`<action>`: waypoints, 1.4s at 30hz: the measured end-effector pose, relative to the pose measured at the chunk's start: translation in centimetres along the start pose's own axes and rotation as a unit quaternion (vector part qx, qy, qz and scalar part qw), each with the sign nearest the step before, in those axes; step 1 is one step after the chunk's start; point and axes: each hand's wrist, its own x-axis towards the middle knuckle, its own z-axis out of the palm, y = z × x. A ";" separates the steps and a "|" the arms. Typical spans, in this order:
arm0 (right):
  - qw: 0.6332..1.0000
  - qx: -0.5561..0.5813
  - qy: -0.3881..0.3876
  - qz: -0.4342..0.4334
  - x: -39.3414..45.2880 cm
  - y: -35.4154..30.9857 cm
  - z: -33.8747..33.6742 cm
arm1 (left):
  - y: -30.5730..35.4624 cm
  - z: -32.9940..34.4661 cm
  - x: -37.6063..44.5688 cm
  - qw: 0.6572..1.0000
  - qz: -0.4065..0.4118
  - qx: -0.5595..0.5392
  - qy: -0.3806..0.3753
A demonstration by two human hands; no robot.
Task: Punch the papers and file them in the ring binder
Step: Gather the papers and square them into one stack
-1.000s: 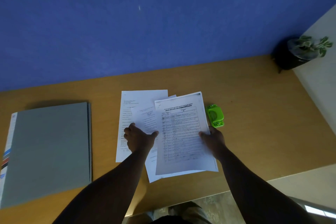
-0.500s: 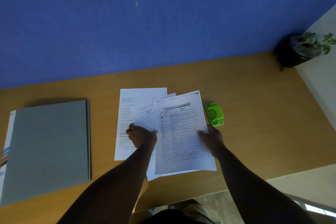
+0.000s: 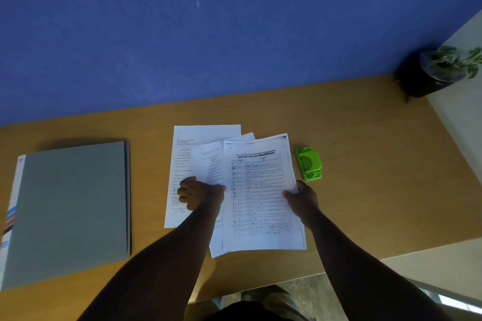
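Note:
Three printed papers lie fanned out on the wooden desk. The top sheet carries a table of text. My right hand pinches its right edge. A middle sheet peeks out under it, and my left hand presses on that one with curled fingers. The bottom sheet lies furthest left. A small green hole punch stands just right of the papers, beyond my right hand. The grey ring binder lies closed at the left of the desk.
A dark pot with a green plant stands at the desk's far right corner against the blue wall. A pale surface borders the desk on the right. The desk's near edge runs just below the papers.
Both hands stay on the papers. The sheets have barely shifted; the view has only drifted slightly.

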 end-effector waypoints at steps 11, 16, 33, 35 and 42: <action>0.999 0.024 -0.017 -0.016 -0.1 -1.7 0.0 | -1.2 -2.1 1.3 0.982 0.123 -0.133 -0.060; 0.995 0.079 -0.044 -0.029 -0.3 -3.5 0.8 | -0.7 -4.2 2.4 0.957 0.179 -0.176 -0.145; 0.987 0.133 -0.081 -0.051 -1.9 -5.7 2.3 | 0.0 -8.2 2.6 0.911 0.139 -0.246 -0.299; 0.986 0.140 -0.074 -0.043 -2.1 -5.7 2.5 | 0.0 -8.3 2.0 0.906 0.163 -0.233 -0.315; 0.972 0.196 -0.127 -0.009 -2.5 -6.5 2.5 | -0.2 -8.0 2.8 0.912 0.201 -0.229 -0.276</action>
